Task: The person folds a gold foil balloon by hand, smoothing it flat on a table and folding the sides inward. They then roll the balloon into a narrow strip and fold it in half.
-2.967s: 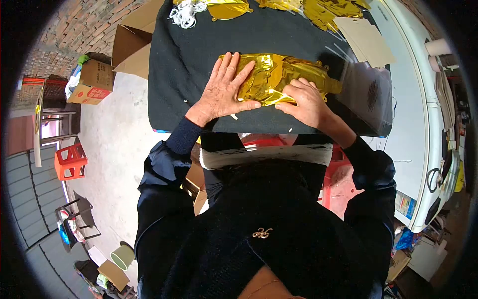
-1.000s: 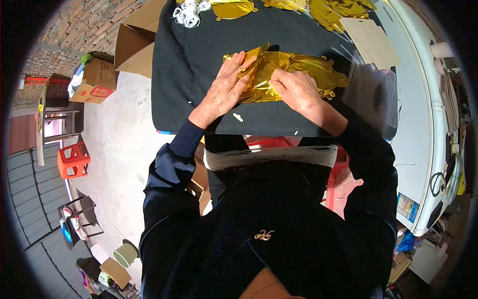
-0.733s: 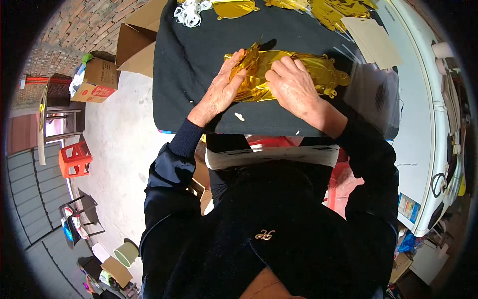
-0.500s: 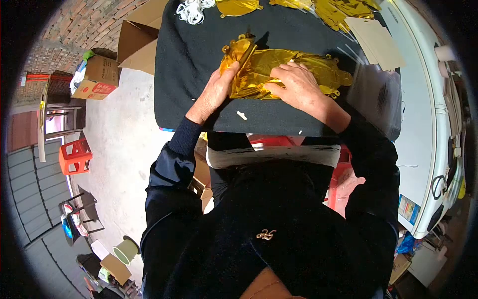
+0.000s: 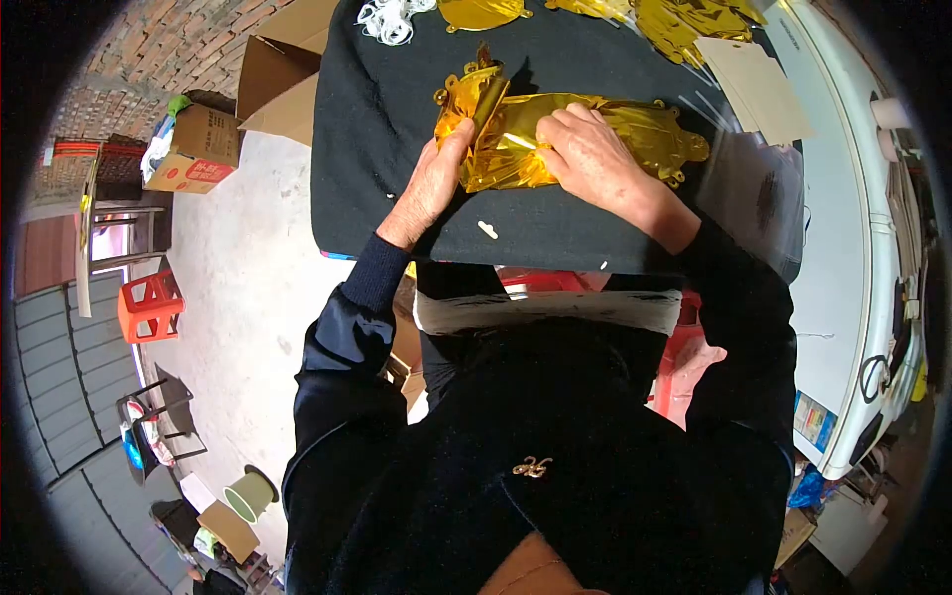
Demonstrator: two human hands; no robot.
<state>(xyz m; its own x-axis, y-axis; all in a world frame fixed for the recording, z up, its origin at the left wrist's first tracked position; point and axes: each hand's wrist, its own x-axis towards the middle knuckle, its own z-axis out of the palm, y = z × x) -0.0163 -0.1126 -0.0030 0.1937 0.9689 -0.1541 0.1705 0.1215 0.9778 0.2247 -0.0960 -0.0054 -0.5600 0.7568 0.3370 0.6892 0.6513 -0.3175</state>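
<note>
A flat, shiny gold foil balloon [image 5: 531,114] with small holed tabs lies across the black cloth in front of me. My left hand [image 5: 436,178] is closed on its left end, thumb on top, where the foil is folded and creased. Curled fingers of my right hand [image 5: 590,154] grip the foil near its middle; the fingertips are partly hidden. To the right of that hand, the tabbed end [image 5: 684,149] lies flat. A small white piece [image 5: 488,229] rests on the cloth below the balloon.
More gold foil [image 5: 684,25], white string [image 5: 392,20], thin clear sticks [image 5: 706,104] and beige card [image 5: 759,84] lie along the table's far side. Clear plastic sheets [image 5: 759,193] are at the right. A white appliance [image 5: 843,248] borders the table; an open carton [image 5: 278,89] stands left.
My right hand's fingers have curled in more tightly on the foil, and the hand sits slightly farther left on it. The left end looks more folded upright. The view has shifted a little.
</note>
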